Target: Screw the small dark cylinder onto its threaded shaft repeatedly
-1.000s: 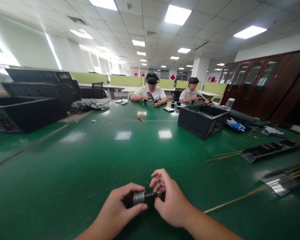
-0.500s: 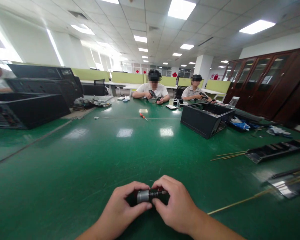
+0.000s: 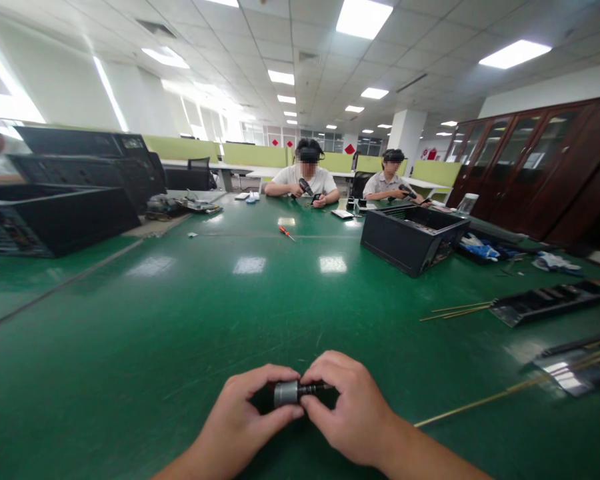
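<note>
A short silver-and-black cylinder point(image 3: 286, 393), like a small motor, lies level between my two hands, low in the head view. My left hand point(image 3: 250, 417) is closed around its thick silver body, thumb below and fingers above. With thumb and fingertips, my right hand point(image 3: 353, 407) pinches the thinner, dark stepped end point(image 3: 307, 390), whose narrow tip points right into my palm. The fingertips of both hands nearly meet where silver turns to black. My palms partly hide both ends of the part.
Across the green table point(image 3: 205, 300) lies a red-handled screwdriver point(image 3: 286, 233). An open black computer case point(image 3: 413, 237) stands right; more cases point(image 3: 55, 220) stand left. Thin yellow rods point(image 3: 480, 402) and dark trays point(image 3: 550, 301) lie at right. Two people sit opposite, holding power drills point(image 3: 306, 187).
My right hand has shifted slightly left along the dark end, its fingertips closer to the silver body. My left hand has hardly moved.
</note>
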Motion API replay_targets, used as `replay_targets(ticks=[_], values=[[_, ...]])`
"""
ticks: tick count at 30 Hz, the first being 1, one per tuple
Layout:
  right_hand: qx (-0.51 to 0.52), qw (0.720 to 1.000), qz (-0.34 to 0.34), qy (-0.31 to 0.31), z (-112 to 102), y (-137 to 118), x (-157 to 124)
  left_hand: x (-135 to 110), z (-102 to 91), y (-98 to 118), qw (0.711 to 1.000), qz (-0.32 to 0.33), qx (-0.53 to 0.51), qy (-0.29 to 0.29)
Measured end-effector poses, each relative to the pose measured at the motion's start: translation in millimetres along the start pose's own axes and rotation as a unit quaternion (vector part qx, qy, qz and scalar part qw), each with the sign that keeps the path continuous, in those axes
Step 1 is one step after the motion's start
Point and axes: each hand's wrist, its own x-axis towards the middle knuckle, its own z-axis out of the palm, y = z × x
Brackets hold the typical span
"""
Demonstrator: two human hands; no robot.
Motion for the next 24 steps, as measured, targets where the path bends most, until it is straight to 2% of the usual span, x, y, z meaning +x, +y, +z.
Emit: replay_targets(ticks=[11,24], values=[[0.005,1.000,-0.002,-0.009,-2.8,-4.1,2.2,2.2,-3.1,7.7,0.997,0.059,0.034,0.028],[0.002,1.000,-0.007,-0.006,-2.1,-3.2,1.4,0.4,-4.2,9.1,0.997,0.059,0.034,0.027]])
